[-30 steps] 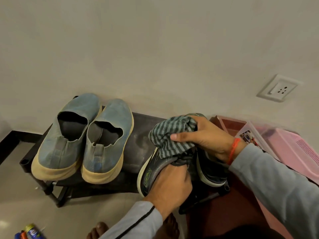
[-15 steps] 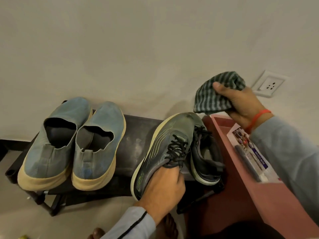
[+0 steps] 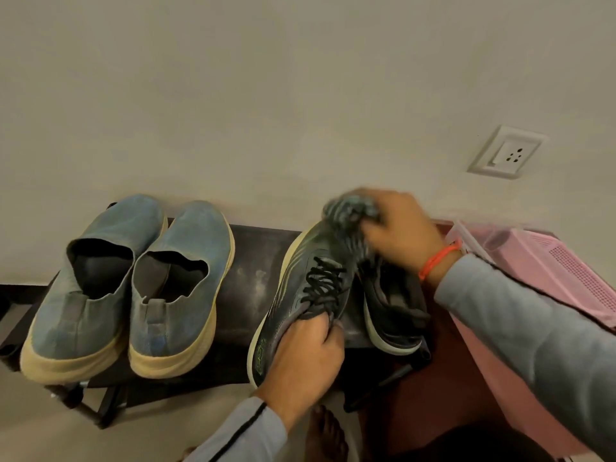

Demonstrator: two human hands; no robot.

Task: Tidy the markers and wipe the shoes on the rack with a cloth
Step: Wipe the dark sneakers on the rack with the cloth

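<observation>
The right hand (image 3: 396, 228) pinches the cloth (image 3: 350, 211) onto the toe of the sneaker (image 3: 306, 281), which the left hand (image 3: 303, 361) grips at the heel on the rack (image 3: 253, 278). Better to rub with short firm strokes — heel held steady. Half a second ago the cloth was lifted near the socket (image 3: 506, 153).
</observation>
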